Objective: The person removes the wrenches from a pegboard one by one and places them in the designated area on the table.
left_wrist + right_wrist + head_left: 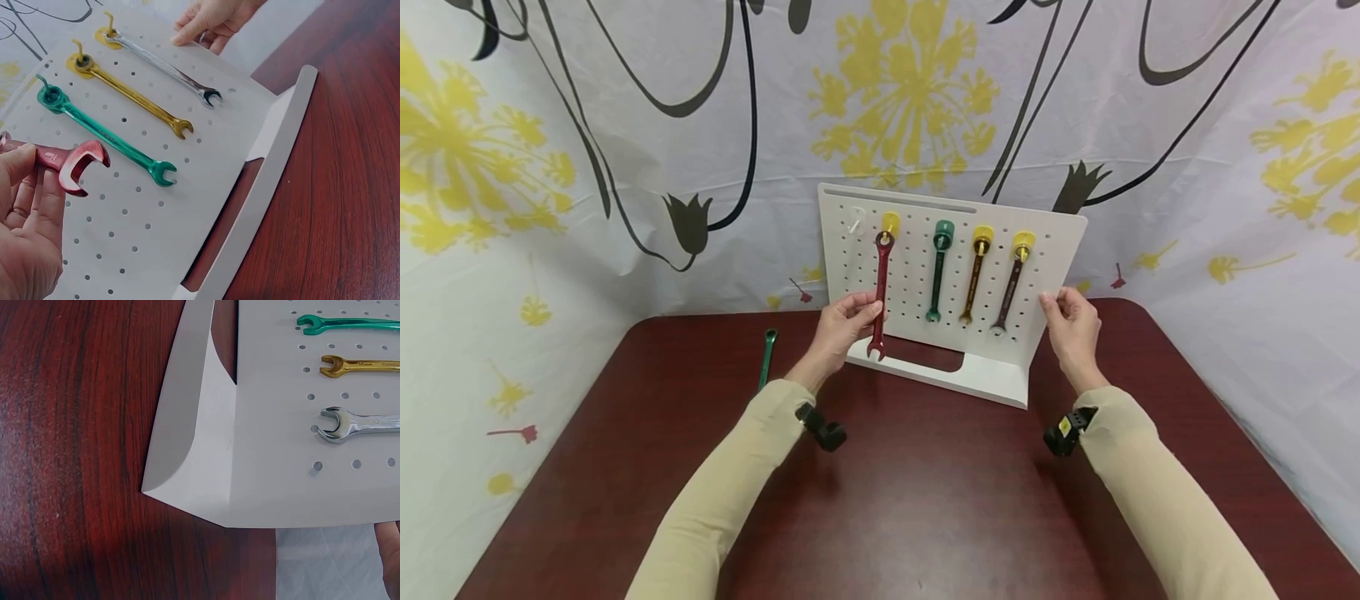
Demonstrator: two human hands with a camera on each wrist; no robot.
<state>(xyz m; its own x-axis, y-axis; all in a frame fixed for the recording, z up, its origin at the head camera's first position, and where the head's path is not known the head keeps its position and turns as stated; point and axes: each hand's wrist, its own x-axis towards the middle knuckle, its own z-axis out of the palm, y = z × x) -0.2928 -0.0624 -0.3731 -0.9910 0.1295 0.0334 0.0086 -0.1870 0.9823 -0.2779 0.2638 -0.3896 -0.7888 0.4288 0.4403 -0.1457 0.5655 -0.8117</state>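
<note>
My left hand (844, 327) pinches a red combination wrench (881, 279) near its lower, open-jaw end. The wrench's ring end is at a yellow hook (891, 222) on the white pegboard (914, 292); whether its weight hangs there I cannot tell. My right hand (1072, 329) holds the board's right edge, thumb at the front and fingers behind. Right of the red wrench hang a green wrench (109, 136), a gold wrench (134, 95) and a silver wrench (164, 65), ring ends up on their hooks. Only part of the right hand (391, 556) shows in the right wrist view.
Another green wrench (767, 358) lies on the dark red wooden table (917, 500), left of the board and partly behind my left forearm. A clear hook (857, 220) sits at the board's upper left. A patterned white cloth (760, 275) hangs behind the table.
</note>
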